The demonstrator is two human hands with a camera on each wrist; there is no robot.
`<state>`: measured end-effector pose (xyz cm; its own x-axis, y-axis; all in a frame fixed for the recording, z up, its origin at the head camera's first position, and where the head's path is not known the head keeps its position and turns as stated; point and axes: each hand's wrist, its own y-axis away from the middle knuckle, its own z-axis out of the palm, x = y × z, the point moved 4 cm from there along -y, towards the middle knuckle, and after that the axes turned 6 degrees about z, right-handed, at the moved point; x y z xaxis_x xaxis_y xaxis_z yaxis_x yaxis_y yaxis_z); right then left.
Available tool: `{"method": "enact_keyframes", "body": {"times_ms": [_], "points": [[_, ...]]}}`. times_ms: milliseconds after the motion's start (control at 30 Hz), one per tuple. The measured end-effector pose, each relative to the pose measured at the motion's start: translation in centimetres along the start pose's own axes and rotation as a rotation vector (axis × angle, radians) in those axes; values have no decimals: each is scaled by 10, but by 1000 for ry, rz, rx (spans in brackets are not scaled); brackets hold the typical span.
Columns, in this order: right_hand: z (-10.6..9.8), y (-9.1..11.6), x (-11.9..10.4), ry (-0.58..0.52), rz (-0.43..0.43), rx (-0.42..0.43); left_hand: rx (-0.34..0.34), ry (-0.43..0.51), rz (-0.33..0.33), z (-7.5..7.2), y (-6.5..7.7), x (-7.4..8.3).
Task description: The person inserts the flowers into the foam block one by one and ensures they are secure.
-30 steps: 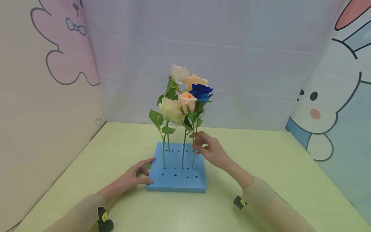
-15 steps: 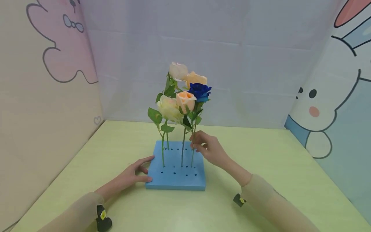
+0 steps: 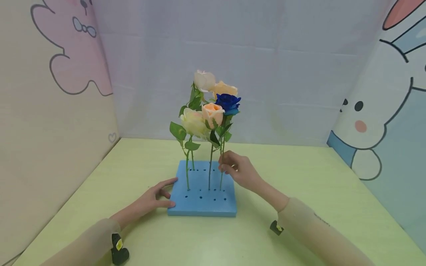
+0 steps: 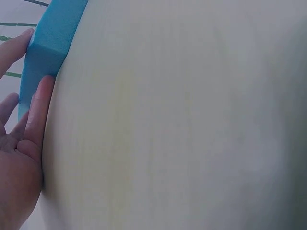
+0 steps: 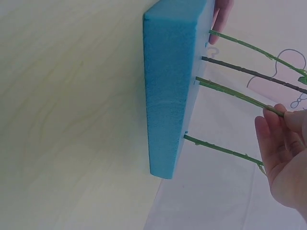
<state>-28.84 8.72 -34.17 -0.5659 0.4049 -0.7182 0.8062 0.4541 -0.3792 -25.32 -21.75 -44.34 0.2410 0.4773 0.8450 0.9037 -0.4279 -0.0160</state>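
A blue foam board point(image 3: 196, 207) with rows of small holes lies on the table, and several artificial roses stand upright in it. My right hand point(image 3: 241, 173) pinches the green stem point(image 5: 235, 93) of the blue rose point(image 3: 228, 103) between thumb and fingers; the foot of that stem meets the board. In front of the blue bloom, to its left, is a peach rose point(image 3: 213, 113). My left hand point(image 3: 151, 201) touches the board's left side, its fingers extended along the edge, as the left wrist view also shows.
A cream-yellow rose point(image 3: 193, 122), a white rose point(image 3: 204, 81) and a pale orange rose point(image 3: 224, 88) crowd close around the blue one. The pale yellow table point(image 3: 286, 159) ends at a white curtain point(image 3: 159, 92); cartoon-printed panels flank both sides.
The blue rose has leaned slightly left, closer to the peach rose, while my right hand keeps its pinch. My left hand stays at the board's edge. The head view shifts a little.
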Motion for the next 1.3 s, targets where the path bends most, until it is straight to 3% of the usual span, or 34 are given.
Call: {"method": "enact_keyframes", "body": {"times_ms": [800,1300], "points": [[0,4,0,13,5,4,-6,6,-5,-1,0,-1],[-7,1,2,-36,103,-65,0,7,-15,0,1,1]]}}
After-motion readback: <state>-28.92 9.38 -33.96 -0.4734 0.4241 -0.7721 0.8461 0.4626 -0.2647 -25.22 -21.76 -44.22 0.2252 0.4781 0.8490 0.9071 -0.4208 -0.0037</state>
